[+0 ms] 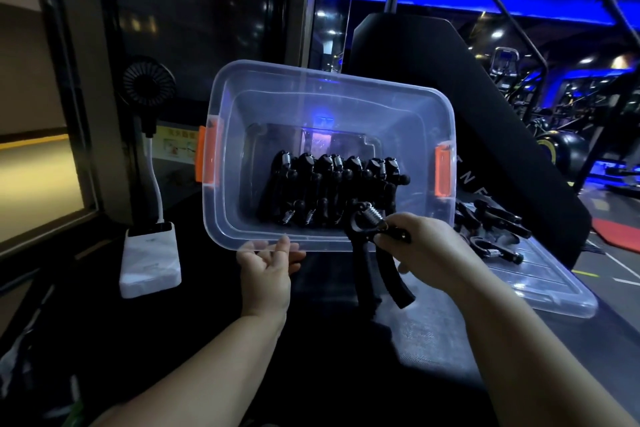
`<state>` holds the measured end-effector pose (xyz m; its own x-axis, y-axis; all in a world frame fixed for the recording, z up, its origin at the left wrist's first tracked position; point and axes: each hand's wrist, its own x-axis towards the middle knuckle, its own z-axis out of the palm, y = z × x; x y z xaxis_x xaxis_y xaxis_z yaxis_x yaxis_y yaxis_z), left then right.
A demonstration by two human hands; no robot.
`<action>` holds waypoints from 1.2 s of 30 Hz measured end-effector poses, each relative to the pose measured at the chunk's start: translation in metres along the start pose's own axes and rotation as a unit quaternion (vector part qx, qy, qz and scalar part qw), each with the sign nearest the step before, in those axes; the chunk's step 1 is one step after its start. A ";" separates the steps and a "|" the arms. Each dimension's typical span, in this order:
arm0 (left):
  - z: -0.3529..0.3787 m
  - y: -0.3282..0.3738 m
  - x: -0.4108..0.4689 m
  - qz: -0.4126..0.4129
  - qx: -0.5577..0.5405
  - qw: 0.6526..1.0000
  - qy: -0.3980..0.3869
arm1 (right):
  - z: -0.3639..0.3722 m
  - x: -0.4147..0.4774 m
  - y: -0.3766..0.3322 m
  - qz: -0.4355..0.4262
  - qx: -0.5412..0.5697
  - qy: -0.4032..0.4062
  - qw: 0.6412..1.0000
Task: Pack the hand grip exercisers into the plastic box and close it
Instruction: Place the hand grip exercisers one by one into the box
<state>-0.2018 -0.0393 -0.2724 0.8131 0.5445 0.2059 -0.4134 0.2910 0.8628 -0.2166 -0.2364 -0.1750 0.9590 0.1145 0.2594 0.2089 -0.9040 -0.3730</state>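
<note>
The near rim of the clear rectangular plastic box with orange latches is touched by the left hand, fingers nearly straight. A row of black spring hand grip exercisers is packed inside; floor beyond it is left free. One more black exerciser is pinched by the right hand over the near rim.

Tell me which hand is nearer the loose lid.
Right. The right hand, holding an exerciser, is just left of the lid; the left hand touches the box's near rim, farther left.
</note>
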 end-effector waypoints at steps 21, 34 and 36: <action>0.000 0.004 -0.004 -0.011 0.000 1.000 -0.001 | 0.006 -0.021 -0.025 0.168 0.437 -0.129 0.874; -0.001 0.002 -0.002 -0.009 -0.011 1.000 -0.006 | -0.009 -0.020 -0.032 0.108 0.488 -0.140 0.855; -0.001 0.002 -0.002 -0.012 -0.013 1.000 -0.006 | -0.016 -0.014 -0.035 0.087 0.524 -0.118 0.839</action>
<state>-0.2044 -0.0390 -0.2711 0.8274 0.5279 0.1918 -0.4047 0.3236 0.8552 -0.2403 -0.2133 -0.1510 0.9778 0.2086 -0.0187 -0.0037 -0.0718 -0.9974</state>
